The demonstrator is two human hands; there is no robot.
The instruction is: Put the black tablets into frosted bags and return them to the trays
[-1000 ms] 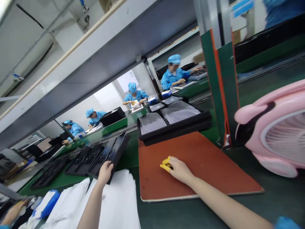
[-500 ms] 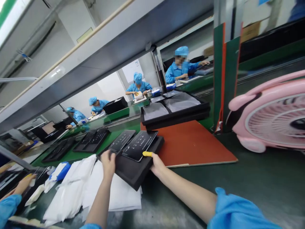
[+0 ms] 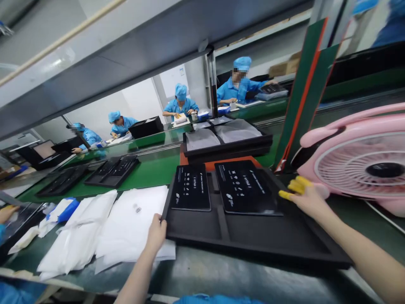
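A black tray (image 3: 196,226) with a divider lies in front of me over the bench and the orange board. In its left compartment is a tablet (image 3: 191,188) with a dark screen and white print; a second, larger tablet (image 3: 243,188) is in the right compartment. Bare tray floor shows below both. My left hand (image 3: 157,232) is closed on the tray's left edge, its fingertips partly hidden. At the tray's right edge is my right hand (image 3: 305,198), wearing yellow finger covers, fingers apart; whether it touches the rim I cannot tell.
White sleeves (image 3: 133,223) lie in piles at left. Behind the tray stand stacked black trays (image 3: 228,145) with wrapped contents. A pink fan (image 3: 363,164) is at right. More black trays (image 3: 112,171) sit on the green belt. Several co-workers in blue work beyond; a co-worker's hand (image 3: 8,213) shows far left.
The tray, tilted and held by both hands before, now lies flatter, nearer and further right, covering most of the orange board. My right hand has moved right and its fingers have spread.
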